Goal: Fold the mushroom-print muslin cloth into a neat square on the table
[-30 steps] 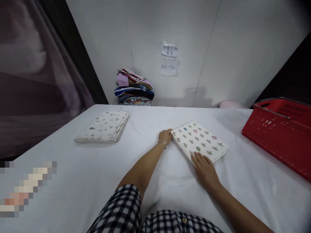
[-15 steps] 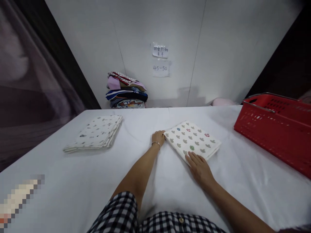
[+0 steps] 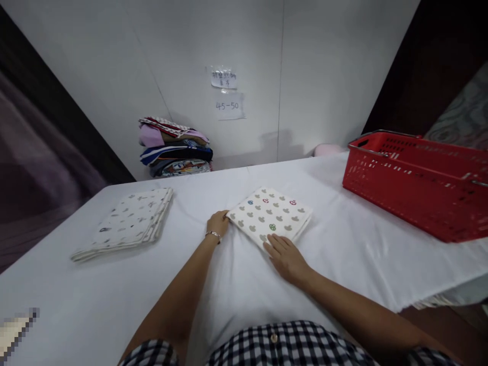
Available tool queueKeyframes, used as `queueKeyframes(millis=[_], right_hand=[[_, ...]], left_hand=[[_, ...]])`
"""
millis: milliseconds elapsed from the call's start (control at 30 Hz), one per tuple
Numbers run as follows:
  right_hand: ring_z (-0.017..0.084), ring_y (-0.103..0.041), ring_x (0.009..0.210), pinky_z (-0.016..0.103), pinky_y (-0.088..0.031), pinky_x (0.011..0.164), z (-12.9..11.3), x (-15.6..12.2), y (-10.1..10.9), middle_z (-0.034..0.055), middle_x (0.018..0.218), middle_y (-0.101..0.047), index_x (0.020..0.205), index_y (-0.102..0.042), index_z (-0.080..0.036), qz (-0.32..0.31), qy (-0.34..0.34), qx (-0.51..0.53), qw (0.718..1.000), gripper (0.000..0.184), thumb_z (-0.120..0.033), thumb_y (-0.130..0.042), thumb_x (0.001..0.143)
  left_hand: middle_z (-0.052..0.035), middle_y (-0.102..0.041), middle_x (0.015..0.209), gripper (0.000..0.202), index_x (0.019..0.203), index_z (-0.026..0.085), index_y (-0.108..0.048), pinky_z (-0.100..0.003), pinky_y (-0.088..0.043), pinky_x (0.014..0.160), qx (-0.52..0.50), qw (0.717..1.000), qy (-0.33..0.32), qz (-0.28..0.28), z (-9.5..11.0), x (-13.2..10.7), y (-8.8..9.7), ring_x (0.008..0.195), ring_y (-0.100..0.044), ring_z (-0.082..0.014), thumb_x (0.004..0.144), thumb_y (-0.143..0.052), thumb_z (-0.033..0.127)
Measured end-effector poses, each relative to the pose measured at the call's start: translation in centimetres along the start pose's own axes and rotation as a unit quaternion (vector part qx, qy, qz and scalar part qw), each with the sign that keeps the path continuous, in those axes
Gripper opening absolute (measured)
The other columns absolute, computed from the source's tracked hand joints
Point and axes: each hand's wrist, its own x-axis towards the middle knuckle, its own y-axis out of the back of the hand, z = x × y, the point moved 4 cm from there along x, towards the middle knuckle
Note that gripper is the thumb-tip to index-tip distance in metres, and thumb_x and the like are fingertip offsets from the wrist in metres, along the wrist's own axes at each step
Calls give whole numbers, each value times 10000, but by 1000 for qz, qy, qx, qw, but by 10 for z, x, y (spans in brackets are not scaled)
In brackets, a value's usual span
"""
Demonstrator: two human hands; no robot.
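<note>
A folded white cloth (image 3: 272, 216) with grey, blue, red and green mushroom-like prints lies turned cornerwise on the table. At its left corner is my left hand (image 3: 218, 224), fingers closed on the edge; the fingertips are partly hidden. My right hand (image 3: 287, 258) rests on the cloth's near edge with its fingers stretched out flat. Further left lies a second folded white cloth (image 3: 127, 218) with small grey prints, apart from both hands.
A red plastic basket (image 3: 404, 190) with metal handles stands on the right of the white-covered table (image 3: 244, 300). A stack of folded fabrics (image 3: 175, 150) sits beyond the far edge. Paper signs (image 3: 229, 105) hang on the wall.
The view has swung to the right, so everything appears shifted left and more of the basket shows. Both hands keep their places on the mushroom-print cloth.
</note>
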Motion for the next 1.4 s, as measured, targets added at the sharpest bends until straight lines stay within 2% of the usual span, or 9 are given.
queueKeyframes(millis=[100,200,300,400,533,667,867,1233,1400], right_hand=[[224,-418,1234,439,-334,1008,13,-6,16,118,1302,-510,1221,-530,-193,10,15,114,993,368,-259,-478,863],[192,-498,1153,408,-379,973,52,-13,30,64,1181,-607,1112,-602,-248,104,-52,188,975,287,-238,-442,875],[204,-586,989,379,-451,868,111,-26,32,65,1045,-661,988,-656,-225,190,-246,222,924,242,-265,-470,839],[191,-612,788,340,-482,749,151,-38,24,57,904,-679,942,-668,-188,176,-390,252,868,253,-304,-503,790],[166,-584,745,305,-455,729,160,-36,26,38,881,-650,1004,-666,-205,117,-385,184,897,296,-249,-480,778],[172,-585,809,281,-430,735,154,-26,29,29,889,-645,1068,-654,-246,34,-340,131,931,329,-210,-448,813],[181,-592,832,261,-425,698,152,-18,34,29,925,-656,1109,-633,-253,-8,-304,69,950,325,-218,-443,848],[183,-584,907,275,-442,729,151,-27,27,13,987,-647,1035,-652,-258,57,-303,78,948,299,-211,-426,846],[195,-586,886,311,-451,751,151,-29,28,25,964,-652,1007,-664,-258,83,-327,117,934,292,-217,-440,823]], left_hand=[[-58,-592,1170,384,1132,187,-589,-317,-389,930,-26,996,-41,68,18,-14,7,1085,-515,-206,770,-465,163],[-48,-621,1096,289,1047,199,-621,-350,-368,955,-60,983,-132,108,53,-43,9,1049,-529,-200,795,-478,193],[-30,-640,1013,199,978,220,-631,-364,-350,949,-84,969,-217,80,98,-75,0,1004,-538,-188,826,-509,261],[-28,-633,982,187,961,232,-627,-360,-349,907,-77,962,-261,22,138,-97,-15,967,-535,-182,829,-539,330],[-33,-598,963,231,952,230,-609,-349,-370,835,-31,963,-264,-45,170,-105,-30,951,-520,-192,806,-568,404],[-48,-564,959,189,919,215,-600,-351,-386,799,31,969,-236,-71,180,-102,-35,951,-508,-209,813,-540,360],[-68,-559,938,149,892,183,-590,-351,-409,773,82,966,-233,-78,191,-102,-31,940,-505,-217,817,-484,255],[-83,-540,902,176,907,165,-575,-344,-429,739,130,946,-292,-60,194,-111,-46,922,-502,-218,853,-408,149],[-83,-532,936,155,910,175,-556,-371,-423,764,93,953,-283,-52,196,-114,-42,945,-487,-236,860,-475,298]])
